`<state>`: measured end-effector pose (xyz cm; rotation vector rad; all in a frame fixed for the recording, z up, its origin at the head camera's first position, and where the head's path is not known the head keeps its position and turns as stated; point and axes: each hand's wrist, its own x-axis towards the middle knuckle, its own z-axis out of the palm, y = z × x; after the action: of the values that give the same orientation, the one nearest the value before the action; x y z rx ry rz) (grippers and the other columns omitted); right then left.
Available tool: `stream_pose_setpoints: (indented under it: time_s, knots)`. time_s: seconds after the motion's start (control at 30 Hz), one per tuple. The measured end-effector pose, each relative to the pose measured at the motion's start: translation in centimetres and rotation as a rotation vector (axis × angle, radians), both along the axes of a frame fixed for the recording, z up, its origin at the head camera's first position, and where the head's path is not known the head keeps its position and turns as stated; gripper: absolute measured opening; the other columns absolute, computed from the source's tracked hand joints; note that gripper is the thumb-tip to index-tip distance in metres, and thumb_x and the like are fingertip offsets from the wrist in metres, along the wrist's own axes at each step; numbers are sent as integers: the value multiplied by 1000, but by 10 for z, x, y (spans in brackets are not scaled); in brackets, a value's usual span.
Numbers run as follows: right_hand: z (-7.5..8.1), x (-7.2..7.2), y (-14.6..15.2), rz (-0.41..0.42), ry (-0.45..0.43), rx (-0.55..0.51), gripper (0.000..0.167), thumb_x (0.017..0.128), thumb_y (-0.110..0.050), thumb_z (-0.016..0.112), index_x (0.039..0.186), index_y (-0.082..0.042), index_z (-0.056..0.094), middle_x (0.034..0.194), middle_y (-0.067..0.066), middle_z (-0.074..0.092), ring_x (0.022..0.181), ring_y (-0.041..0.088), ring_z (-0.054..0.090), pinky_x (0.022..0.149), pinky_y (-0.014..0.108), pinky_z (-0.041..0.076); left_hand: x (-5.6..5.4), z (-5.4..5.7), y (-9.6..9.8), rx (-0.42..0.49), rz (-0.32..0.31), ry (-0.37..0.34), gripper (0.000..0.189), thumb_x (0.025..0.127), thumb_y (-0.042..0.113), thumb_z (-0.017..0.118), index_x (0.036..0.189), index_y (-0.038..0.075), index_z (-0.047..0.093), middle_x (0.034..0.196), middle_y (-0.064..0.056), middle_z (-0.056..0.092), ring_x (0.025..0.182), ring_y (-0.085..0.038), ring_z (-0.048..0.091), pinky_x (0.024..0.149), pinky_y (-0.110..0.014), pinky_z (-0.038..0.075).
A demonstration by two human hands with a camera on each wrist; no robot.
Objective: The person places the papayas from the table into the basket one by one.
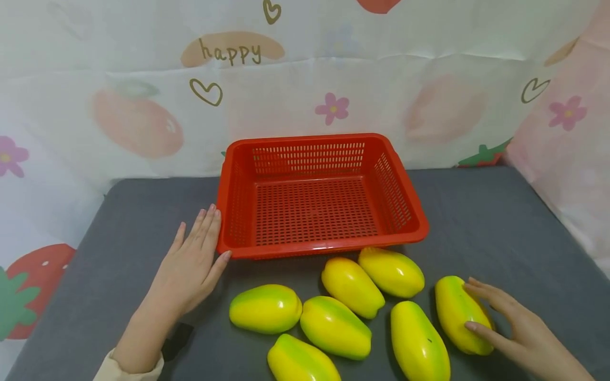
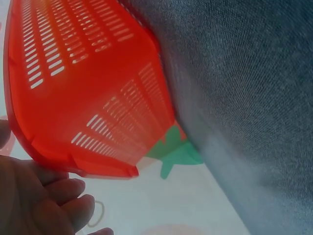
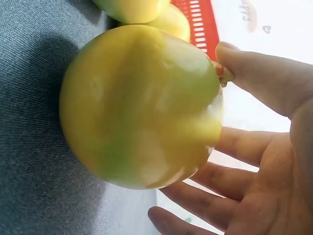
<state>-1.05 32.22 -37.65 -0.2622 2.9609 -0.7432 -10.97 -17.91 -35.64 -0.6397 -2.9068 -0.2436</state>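
Observation:
My left hand lies along the left side of a red plastic basket, its fingers fairly straight and touching the rim. In the left wrist view, the fingers are beside the basket's rim. At the right, my right hand is spread over a yellow-green papaya lying on the table. In the right wrist view, the thumb is by the stem end of this papaya and the fingers extend along its side, not closed round it. Whether every fingertip touches it is unclear.
Several more papayas lie in front of the basket, among them one papaya at the left and another papaya beside the right hand's. A grey cloth covers the table. Behind hangs a printed curtain.

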Motion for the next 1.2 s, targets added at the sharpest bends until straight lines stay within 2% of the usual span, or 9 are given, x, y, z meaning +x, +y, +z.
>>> stream_pose_setpoints:
  time_s: [0.27,0.63,0.8,0.87,1.0,1.1,1.2]
  knots:
    - [1,2,-1,-13,-43,41,66,82,-35,72,135,-6,47,138,22,41,117,45,43,80,65,40,-1,0,2,4,12,-10,74,99,37,41,150,-3,6,155,-19,11,142,-34,14,113,-52,6]
    - [-10,0,-1,51,10,-1,80,78,-31,77,144,-10,36,142,19,38,120,41,41,79,65,40,-4,2,5,16,20,-23,72,99,36,41,149,-4,9,155,-19,12,142,-34,14,112,-53,8]
    - [-14,0,-2,48,79,3,80,77,-28,78,144,-17,37,142,13,40,119,25,41,82,53,41,-5,2,6,27,24,-31,71,99,35,42,149,-5,10,154,-20,14,141,-35,15,112,-54,8]
    - [-15,0,-3,37,87,5,79,77,-27,79,144,-18,38,142,11,41,118,23,41,82,49,41,-5,1,5,33,25,-32,71,98,34,42,148,-5,11,154,-20,14,141,-36,16,112,-54,9]
    - [-15,-2,-3,17,60,-2,78,78,-28,78,143,-15,39,141,14,42,115,32,44,80,51,44,-6,-1,6,47,24,-25,70,98,34,43,148,-5,13,155,-20,14,141,-36,16,111,-55,9]
    - [-13,-3,-1,0,51,-3,77,77,-29,78,143,-14,40,139,15,43,113,31,46,78,38,48,-6,-3,7,58,26,-18,70,98,34,44,148,-5,14,155,-20,14,141,-35,15,111,-55,10]
    - [-10,-3,0,-19,59,-23,77,77,-27,78,143,-16,41,139,14,43,109,15,48,72,22,48,-7,-4,8,68,25,-15,70,98,33,44,148,-5,14,155,-20,13,141,-36,14,112,-55,9]
